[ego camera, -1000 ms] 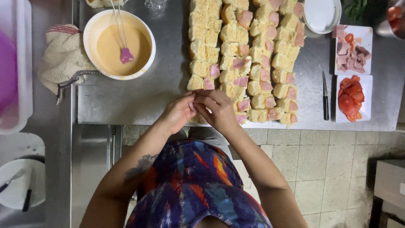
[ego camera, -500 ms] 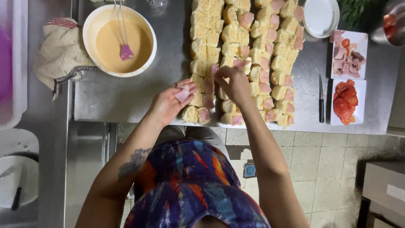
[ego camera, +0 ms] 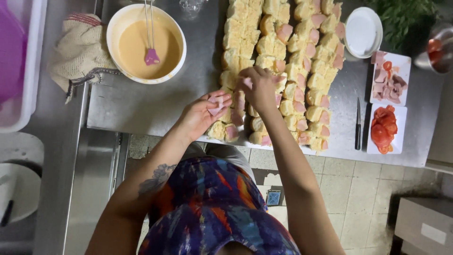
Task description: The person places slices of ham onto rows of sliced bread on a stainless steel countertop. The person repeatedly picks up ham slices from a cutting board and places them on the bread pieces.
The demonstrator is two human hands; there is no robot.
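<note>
Steel table (ego camera: pixel 141 108), beige tiled floor (ego camera: pixel 368 189), dim light.

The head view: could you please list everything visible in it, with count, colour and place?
Rolls: dozens, pale yellow with pink ham slices, in rows on the steel table.
Bowl: one, white, holding orange-tan batter and a whisk with a pink head, far left on the table.
Cloth: one, beige, left of the bowl.
Round dish: one, white, right of the rolls.
Ham plate: one, white, rectangular, far right.
Tomato plate: one, white, red slices, nearer the table edge.
Knife: one, dark handle, left of the tomato plate.
Left hand: holds pink ham pieces.
Right hand: over the rolls, fingers pinched on a ham piece.
</note>
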